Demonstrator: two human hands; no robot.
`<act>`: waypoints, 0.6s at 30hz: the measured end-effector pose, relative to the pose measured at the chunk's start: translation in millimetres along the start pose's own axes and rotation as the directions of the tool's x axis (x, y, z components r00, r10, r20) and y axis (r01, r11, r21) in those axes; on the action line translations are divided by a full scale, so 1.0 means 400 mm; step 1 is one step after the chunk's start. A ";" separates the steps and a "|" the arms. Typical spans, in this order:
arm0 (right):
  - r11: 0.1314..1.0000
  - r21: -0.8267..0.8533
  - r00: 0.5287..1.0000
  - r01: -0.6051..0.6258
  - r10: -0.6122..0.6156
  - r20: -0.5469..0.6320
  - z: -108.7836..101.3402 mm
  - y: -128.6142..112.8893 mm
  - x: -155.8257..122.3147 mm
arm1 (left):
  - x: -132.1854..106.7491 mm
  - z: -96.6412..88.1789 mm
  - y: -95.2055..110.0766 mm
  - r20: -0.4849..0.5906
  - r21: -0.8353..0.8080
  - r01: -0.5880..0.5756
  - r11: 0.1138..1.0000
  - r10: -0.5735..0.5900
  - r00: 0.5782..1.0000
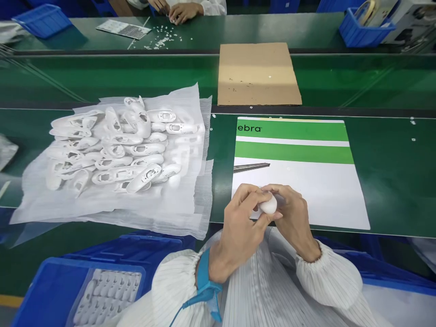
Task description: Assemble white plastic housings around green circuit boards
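Observation:
Between my two hands is a small white rounded plastic part (269, 205), held just above the near edge of a white and green sheet (303, 190). My left hand (243, 222), with a blue band at the wrist, pinches it between thumb and fingers. My right hand (293, 215) closes on its other side, the fingertips partly hidden behind it. A pair of tweezers or a similar thin metal tool (252, 167) lies beyond my hands on the sheet. Many similar white plastic shells (117, 174) are heaped on white foam wrap (184, 190) to my left.
A cardboard piece (257, 72) lies across the sunken green belt (136, 75). Opposite, another person's hands (180, 11) handle tiny white bits (161, 38). Blue baskets (364, 29) stand on the far bench. Below left, a blue crate (44, 290) holds a tray of white parts (107, 295).

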State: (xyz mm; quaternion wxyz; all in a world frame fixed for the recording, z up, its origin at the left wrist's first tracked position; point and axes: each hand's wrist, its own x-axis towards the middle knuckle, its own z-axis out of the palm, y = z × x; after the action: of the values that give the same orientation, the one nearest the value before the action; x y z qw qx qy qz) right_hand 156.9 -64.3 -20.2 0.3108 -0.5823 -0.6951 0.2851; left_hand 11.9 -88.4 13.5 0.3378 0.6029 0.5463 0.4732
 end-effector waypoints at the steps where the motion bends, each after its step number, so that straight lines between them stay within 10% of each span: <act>1: 1.000 0.005 1.000 -0.008 0.008 0.010 0.000 0.000 0.000 | 0.000 -0.001 -0.002 -0.007 0.001 0.004 1.000 -0.004 1.000; 11: 0.998 0.044 0.996 -0.043 0.039 0.079 -0.004 0.002 0.004 | 0.009 -0.003 0.006 -0.100 0.056 0.087 0.995 -0.081 0.992; 15: 0.985 -0.152 0.997 0.079 -0.075 0.029 -0.018 0.022 0.023 | 0.031 -0.022 -0.026 -0.034 0.255 0.230 0.939 -0.229 0.973; 18: 0.910 -0.363 0.978 0.202 -0.170 0.119 -0.020 0.036 0.053 | 0.088 -0.016 -0.064 0.022 0.450 0.076 0.890 -0.096 0.995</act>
State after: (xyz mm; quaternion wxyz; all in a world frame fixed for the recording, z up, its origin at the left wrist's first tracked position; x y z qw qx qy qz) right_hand 169.4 -40.9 -24.0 0.1905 -0.5491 -0.8014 0.1412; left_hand -4.4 -50.2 -0.8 0.2223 0.6498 0.6593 0.3060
